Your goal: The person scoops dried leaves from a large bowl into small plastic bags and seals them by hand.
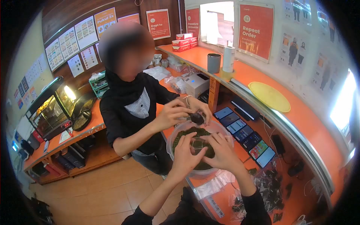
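Over a round translucent tub [169,144], my left hand [186,153] and my right hand [222,152] come together with curled fingers. Between them they hold a small clear plastic bag [197,142], partly hidden by the fingers. Dark green, crumbly stuff [184,134] fills the tub beneath. Across the tub, a co-worker's hands hold a small bag with dark contents [197,118]. Flat clear plastic bags [215,184] lie on the orange counter below the tub. To their right is a heap of small filled packets [268,191].
Several phones [245,135] lie in a row to the right of the tub. Above them runs an orange shelf [307,123] with a yellow oval lid [269,96] and a dark grey cup [213,63]. The co-worker [131,101] stands close at the left. A white printer [197,83] sits behind.
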`<state>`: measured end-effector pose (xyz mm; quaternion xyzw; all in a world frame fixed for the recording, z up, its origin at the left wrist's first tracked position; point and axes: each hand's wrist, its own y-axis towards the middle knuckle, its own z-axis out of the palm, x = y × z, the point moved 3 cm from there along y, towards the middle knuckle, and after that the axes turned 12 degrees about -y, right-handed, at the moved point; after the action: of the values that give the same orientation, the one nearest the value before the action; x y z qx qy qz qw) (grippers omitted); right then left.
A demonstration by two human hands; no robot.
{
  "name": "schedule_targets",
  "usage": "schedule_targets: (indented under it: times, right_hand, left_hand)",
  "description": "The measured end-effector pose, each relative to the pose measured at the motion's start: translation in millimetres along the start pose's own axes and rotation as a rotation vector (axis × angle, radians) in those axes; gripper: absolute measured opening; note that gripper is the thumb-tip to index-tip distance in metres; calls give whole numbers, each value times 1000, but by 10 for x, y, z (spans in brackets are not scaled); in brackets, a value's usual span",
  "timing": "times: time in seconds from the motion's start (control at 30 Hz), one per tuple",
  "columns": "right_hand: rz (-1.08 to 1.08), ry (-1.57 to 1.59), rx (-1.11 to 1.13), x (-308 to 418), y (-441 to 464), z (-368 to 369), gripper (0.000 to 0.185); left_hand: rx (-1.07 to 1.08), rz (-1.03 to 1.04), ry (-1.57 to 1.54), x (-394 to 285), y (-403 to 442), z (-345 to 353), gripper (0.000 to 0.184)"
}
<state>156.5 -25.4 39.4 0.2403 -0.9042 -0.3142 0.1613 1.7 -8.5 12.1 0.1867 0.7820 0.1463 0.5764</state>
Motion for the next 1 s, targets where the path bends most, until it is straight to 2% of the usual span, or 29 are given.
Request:
schedule_targets:
  times: [0.13,0.2,0.23,0.3,0.5,0.63,0.8,1.0]
  right_hand:
    - [122,123,-158,-105,-83,271,28]
    - [169,289,-213,-132,-87,256,20]
    - [167,295,-213,-112,-78,234,20]
    - [233,381,-198,-90,-63,178,10]
    - [166,430,-221,-48,-99,147,6]
    - [118,458,-250,30,-63,166,5]
    - [73,456,-250,80,-15,127,8]
    - [91,420,-251,85,-25,36,7]
  left_hand:
    - [-40,-9,-197,60,-20,15,55]
    - [-13,-116,-593,274,-29,2,41]
    - [-17,-117,-588,271,-34,-29,41]
    - [-66,-200,-708,269,-50,-86,25]
    - [-81,-217,-691,239,-122,-189,6]
    - [-48,-251,-704,182,-137,-174,5]
    - [-3,-167,-701,169,-118,-160,6]
    - [-4,-169,-756,132,-102,-143,5]
